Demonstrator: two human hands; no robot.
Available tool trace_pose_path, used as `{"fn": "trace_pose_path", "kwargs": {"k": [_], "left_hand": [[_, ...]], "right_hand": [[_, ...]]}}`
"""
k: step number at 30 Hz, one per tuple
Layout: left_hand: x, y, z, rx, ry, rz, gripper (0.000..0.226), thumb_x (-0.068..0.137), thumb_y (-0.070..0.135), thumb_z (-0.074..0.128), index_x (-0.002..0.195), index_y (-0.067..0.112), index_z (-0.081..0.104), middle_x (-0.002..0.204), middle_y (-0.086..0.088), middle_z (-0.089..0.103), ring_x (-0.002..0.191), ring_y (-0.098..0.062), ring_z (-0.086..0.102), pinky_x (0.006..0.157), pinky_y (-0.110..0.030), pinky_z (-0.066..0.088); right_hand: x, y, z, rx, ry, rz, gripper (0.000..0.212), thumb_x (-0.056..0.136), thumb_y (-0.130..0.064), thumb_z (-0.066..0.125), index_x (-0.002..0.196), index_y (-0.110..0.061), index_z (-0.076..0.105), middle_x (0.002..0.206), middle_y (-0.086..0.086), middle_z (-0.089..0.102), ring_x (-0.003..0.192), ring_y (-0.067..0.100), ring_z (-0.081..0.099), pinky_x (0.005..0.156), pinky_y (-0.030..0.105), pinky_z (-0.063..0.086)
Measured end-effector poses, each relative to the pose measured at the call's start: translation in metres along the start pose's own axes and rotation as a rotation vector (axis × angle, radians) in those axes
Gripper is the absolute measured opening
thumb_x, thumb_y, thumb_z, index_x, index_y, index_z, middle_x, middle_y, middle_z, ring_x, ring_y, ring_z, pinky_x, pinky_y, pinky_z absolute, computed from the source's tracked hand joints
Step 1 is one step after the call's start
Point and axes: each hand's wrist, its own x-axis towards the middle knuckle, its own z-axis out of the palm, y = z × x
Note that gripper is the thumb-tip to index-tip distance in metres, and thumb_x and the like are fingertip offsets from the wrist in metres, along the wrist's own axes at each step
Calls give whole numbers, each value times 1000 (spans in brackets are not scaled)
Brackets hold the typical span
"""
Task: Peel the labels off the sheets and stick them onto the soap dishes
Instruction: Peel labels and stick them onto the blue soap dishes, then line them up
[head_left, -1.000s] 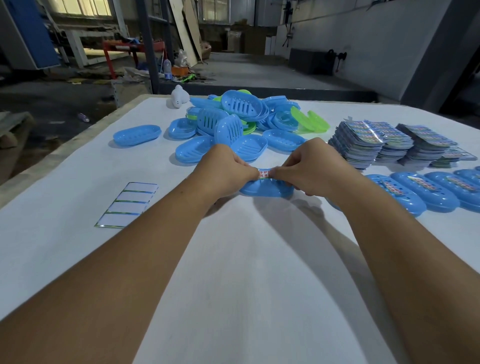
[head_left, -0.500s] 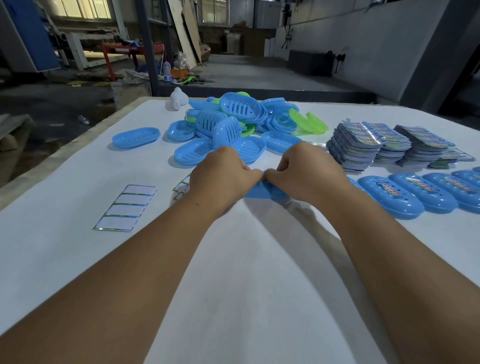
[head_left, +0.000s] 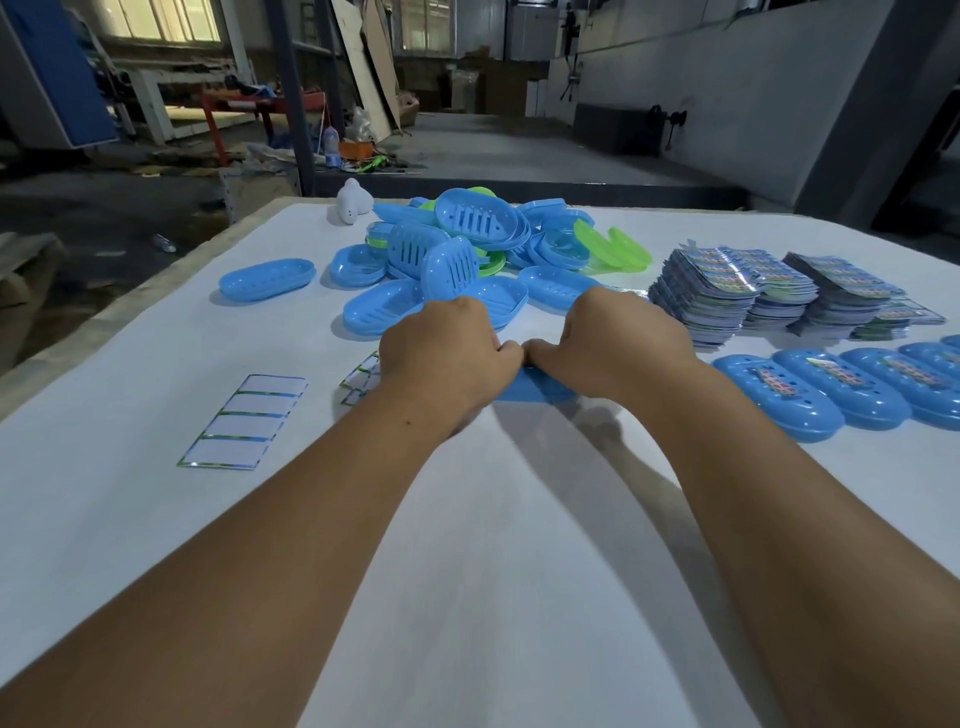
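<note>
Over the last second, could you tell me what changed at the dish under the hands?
Both hands, left hand and right hand, have come down onto the blue soap dish, hiding the label seen between the fingertips earlier. The empty backing sheet and labelled dishes stayed put.

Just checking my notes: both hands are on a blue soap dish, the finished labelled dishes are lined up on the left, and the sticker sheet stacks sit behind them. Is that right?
Not quite. The head view shows the row of labelled dishes on the right, not the left. The rest holds: the left hand and right hand are on a blue soap dish, and the sheet stacks sit behind the row.
</note>
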Motion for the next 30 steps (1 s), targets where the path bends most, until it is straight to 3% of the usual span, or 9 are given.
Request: {"fn": "trace_pose_path", "kwargs": {"k": [7,10,12,15,18,21,26,30], "left_hand": [[-2,-3,0,0,24,4,36,85,57,59,97,23,60,91,0,63,86,-27,59,68,-33,43],[-2,-4,2,-36,15,-11,36,85,58,60,97,24,57,92,0,61,88,-27,59,68,-33,42],[-2,-5,3,-82,8,-16,33,84,58,62,92,27,53,89,3,58,87,-26,59,68,-33,40],[-1,-8,3,-165,8,-29,30,84,56,63,87,30,49,86,6,56,85,-24,57,67,-33,39],[0,-11,2,-206,58,-42,26,87,52,61,81,30,47,84,7,57,82,-24,57,63,-32,36],[2,-15,-1,-207,85,-50,22,88,48,60,84,30,48,87,7,60,79,-21,57,60,-31,36],[2,-21,-3,-210,100,-62,14,89,41,58,91,27,54,86,7,58,80,-20,55,61,-31,36],[3,-23,-3,-187,108,-71,14,90,40,58,91,27,54,79,11,52,79,-19,55,57,-29,34]], "right_hand": [[1,6,2,64,-85,32,59,78,-71,61,64,-16,43,65,0,52,62,21,50,51,28,29],[0,7,2,146,-89,5,56,79,-68,65,65,-14,53,66,3,58,68,26,56,51,32,34],[-1,9,2,216,-81,-76,48,83,-61,67,84,-13,67,85,5,67,85,26,62,62,36,43],[-3,9,2,309,-78,-198,37,90,-49,68,117,-23,66,115,-2,64,110,19,57,81,29,37],[-7,4,1,440,-121,-292,37,88,-42,71,122,-30,66,120,-11,66,111,10,58,89,27,44],[-11,0,-1,476,-251,-346,54,77,-50,73,129,-41,62,125,-18,63,114,4,59,99,29,47],[-14,0,-1,433,-301,-332,61,74,-51,75,132,-43,59,115,-18,62,103,7,61,90,27,48],[-17,1,-2,207,-237,-263,61,75,-66,66,132,-43,59,109,-11,58,96,15,54,81,30,43]]}}
